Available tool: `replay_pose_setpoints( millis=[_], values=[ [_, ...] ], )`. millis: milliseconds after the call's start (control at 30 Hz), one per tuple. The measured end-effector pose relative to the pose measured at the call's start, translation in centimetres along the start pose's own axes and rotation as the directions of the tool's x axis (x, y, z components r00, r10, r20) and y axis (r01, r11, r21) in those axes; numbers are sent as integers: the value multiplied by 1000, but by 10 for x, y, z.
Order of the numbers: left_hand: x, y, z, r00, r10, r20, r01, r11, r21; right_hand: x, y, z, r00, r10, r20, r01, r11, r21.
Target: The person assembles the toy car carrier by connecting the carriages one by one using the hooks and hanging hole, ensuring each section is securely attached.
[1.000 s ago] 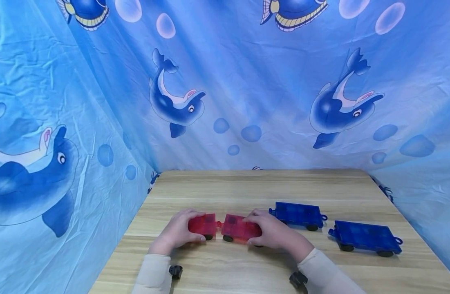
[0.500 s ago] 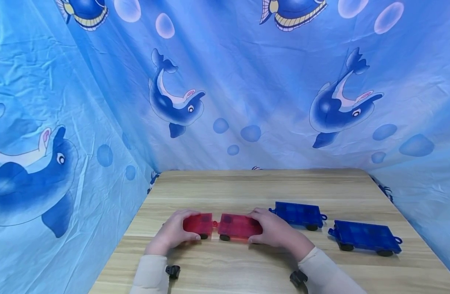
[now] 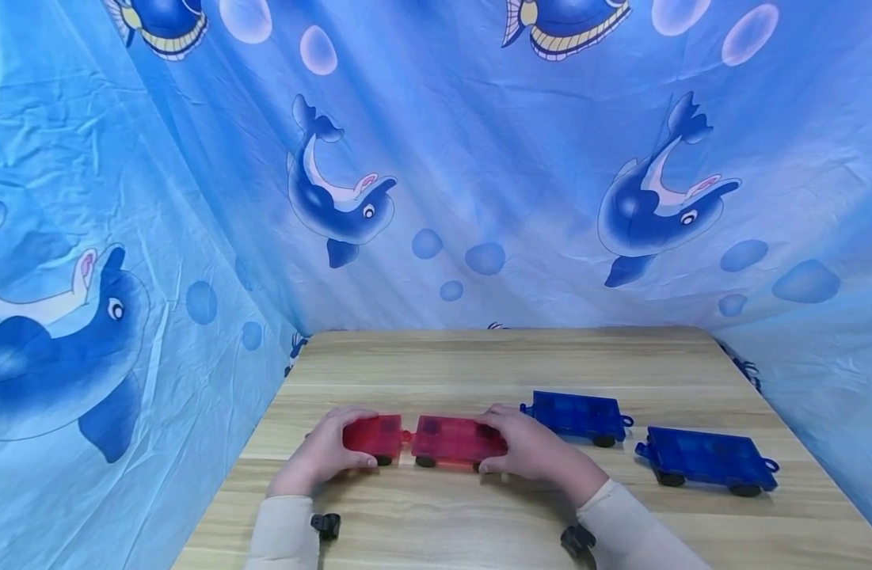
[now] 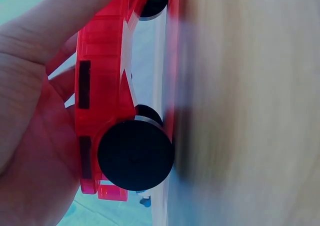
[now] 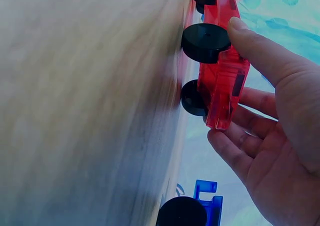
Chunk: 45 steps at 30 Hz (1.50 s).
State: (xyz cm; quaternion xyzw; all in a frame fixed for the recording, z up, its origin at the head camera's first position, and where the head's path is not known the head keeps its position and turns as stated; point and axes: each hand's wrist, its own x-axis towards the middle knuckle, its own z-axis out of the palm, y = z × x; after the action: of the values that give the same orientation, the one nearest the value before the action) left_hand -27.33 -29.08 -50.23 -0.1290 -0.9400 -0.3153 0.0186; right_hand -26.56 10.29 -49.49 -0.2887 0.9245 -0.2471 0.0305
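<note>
Two translucent red toy train cars with black wheels stand end to end on the wooden table, joined at a small red coupling [image 3: 406, 436]. My left hand [image 3: 325, 447] grips the left red car [image 3: 378, 435], thumb on the near side and fingers over the far side. The right red car [image 3: 446, 439] is held by my right hand [image 3: 524, 445] at its right end. In the left wrist view, the left car's side and wheel [image 4: 135, 155] show close to the tabletop. The right wrist view has my thumb [image 5: 242, 30] against the right car's side.
Two translucent blue toy train cars stand to the right: one farther back [image 3: 576, 416], the other [image 3: 710, 459] nearer the right edge. They are apart from each other. A blue curtain [image 3: 450, 158] with dolphins hangs behind and beside the wooden table [image 3: 436, 514].
Both red cars have slid left together, the left hand moving along with its car. My right hand has stayed nearly in place. The blue cars have not moved.
</note>
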Motion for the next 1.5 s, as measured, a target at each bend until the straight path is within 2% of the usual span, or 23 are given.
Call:
replay_pose_setpoints(
  millis=[267, 667, 800, 933, 1100, 1267, 1333, 1500],
  values=[
    [-3, -5, -4, 999, -36, 18, 36, 999, -6, 2, -2, 1, 1000, -17, 8, 17, 1000, 5],
    [-1, -7, -6, 1000, -3, 14, 3, 1000, 8, -3, 0, 1, 1000, -28, 0, 28, 1000, -4],
    [0, -8, -7, 999, 17, 27, -17, 1000, 11, -10, 6, -4, 1000, -10, -9, 10, 1000, 19],
    [-1, -6, -8, 999, 24, 35, -24, 1000, 4, -22, 11, -13, 999, 5, -52, -3, 999, 49],
    [-3, 1, -8, 1000, 17, 20, -17, 1000, -1, -38, 18, -26, 993, 26, -118, -19, 998, 62],
    [-3, 16, -7, 998, 48, -27, -48, 999, -10, -50, 27, -36, 984, 99, -148, -88, 993, 77],
    [0, 23, -3, 997, 70, -43, -70, 997, -11, -54, 33, -39, 980, 120, -160, -109, 991, 80],
    [9, 44, 11, 992, 126, -25, -126, 992, 3, -61, 45, -41, 971, 151, -188, -140, 988, 70]
  ],
)
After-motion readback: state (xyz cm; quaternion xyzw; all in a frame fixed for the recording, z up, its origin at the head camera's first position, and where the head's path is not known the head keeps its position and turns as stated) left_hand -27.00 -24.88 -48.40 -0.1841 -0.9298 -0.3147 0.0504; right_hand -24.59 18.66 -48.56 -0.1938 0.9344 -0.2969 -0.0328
